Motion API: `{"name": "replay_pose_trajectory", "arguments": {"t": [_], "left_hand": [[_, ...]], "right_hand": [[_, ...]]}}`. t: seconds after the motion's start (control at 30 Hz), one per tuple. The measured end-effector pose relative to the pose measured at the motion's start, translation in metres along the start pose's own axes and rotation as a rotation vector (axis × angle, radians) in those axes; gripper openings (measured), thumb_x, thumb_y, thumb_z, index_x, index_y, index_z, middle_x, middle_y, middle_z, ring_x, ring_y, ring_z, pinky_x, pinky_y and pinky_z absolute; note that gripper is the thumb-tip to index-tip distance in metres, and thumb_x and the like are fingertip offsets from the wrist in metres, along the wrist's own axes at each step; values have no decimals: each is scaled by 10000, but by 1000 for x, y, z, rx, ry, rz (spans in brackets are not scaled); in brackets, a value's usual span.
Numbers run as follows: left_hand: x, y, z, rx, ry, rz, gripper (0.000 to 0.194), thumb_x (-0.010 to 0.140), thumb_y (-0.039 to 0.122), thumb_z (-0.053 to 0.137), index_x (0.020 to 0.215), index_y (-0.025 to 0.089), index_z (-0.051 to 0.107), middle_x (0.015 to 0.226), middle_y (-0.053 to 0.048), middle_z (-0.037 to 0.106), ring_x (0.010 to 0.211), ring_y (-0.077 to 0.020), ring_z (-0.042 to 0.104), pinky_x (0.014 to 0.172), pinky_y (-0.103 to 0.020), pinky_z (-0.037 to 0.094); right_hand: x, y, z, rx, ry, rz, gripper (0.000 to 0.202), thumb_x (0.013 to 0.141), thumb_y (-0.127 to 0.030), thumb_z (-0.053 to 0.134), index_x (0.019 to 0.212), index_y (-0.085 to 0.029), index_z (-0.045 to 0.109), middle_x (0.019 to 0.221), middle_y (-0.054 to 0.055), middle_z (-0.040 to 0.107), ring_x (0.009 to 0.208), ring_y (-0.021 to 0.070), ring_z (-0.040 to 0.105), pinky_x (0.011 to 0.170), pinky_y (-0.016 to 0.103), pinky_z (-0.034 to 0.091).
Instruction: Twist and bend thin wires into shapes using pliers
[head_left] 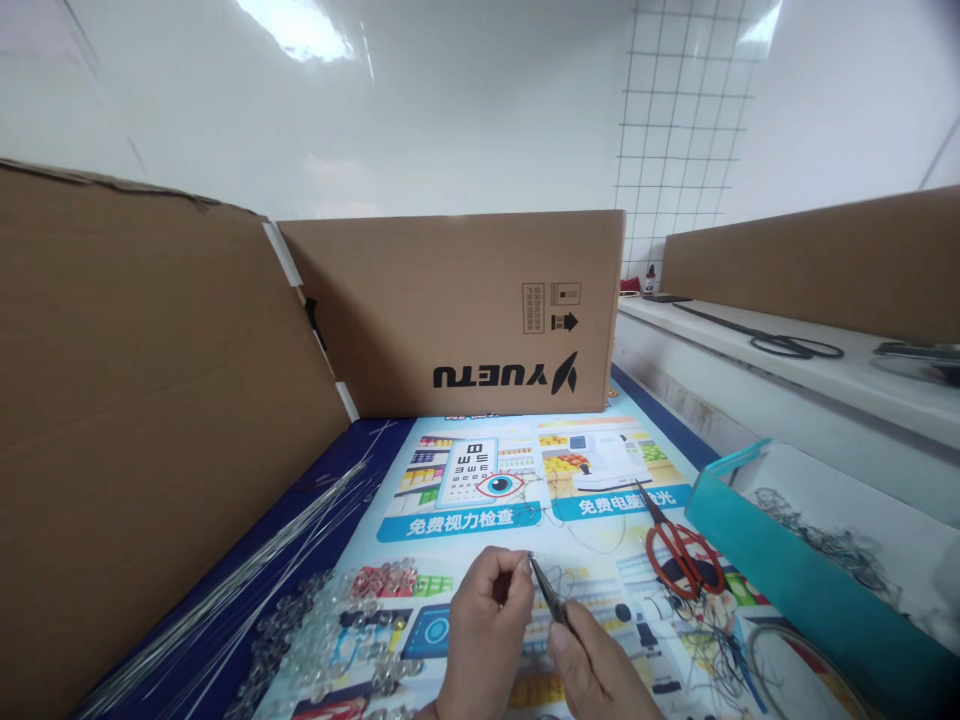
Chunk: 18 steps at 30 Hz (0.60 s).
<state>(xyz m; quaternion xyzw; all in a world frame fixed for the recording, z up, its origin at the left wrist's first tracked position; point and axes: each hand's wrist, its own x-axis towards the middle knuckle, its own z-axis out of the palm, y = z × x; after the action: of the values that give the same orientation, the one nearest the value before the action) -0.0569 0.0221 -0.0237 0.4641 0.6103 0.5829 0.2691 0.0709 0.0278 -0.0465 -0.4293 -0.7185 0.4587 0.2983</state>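
Observation:
My right hand [592, 655] is closed around a pair of pliers [550, 592] with dark, narrow jaws pointing up and left. My left hand [489, 625] makes a pinch, thumb against forefinger, right at the tips of the jaws. Whatever sits between those fingertips is too small to name. Thin loops of wire show faintly behind the pliers. To the left of my left hand lie many clear and grey beads [330, 620], spread over the printed poster [525, 535].
Red-handled scissors [682, 560] lie right of my hands, beside tangled wire [712, 650]. A teal box [795, 590] holds wire pieces. Long thin wires [262, 570] run along the left. Cardboard panels [465, 300] wall the back and left. Black scissors [787, 343] rest on the right ledge.

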Motion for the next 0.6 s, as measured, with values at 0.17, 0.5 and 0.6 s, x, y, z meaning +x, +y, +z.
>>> {"name": "replay_pose_trajectory", "arguments": {"t": [0.17, 0.5, 0.6], "left_hand": [[1, 7, -4, -4, 3, 21, 184, 814, 327, 518, 709, 177, 535, 622, 16, 510, 543, -119, 444, 528, -206, 381], [8, 23, -15, 89, -51, 63, 157, 742, 290, 528, 630, 181, 549, 595, 10, 525, 552, -139, 475, 520, -216, 381], [22, 24, -30, 112, -58, 50, 166, 773, 277, 506, 634, 189, 520, 546, 34, 492, 550, -130, 459, 548, -211, 374]], "right_hand": [[1, -4, -8, -39, -46, -36, 461, 869, -607, 245, 815, -195, 443, 627, -18, 427, 579, 134, 415, 558, 253, 350], [4, -12, -29, -142, -158, -64, 315, 892, -463, 281, 808, -195, 423, 667, 3, 493, 621, 149, 449, 552, 246, 341], [1, -16, -31, -207, -241, -26, 254, 880, -428, 313, 777, -207, 386, 644, -8, 472, 586, 140, 431, 519, 242, 296]]}}
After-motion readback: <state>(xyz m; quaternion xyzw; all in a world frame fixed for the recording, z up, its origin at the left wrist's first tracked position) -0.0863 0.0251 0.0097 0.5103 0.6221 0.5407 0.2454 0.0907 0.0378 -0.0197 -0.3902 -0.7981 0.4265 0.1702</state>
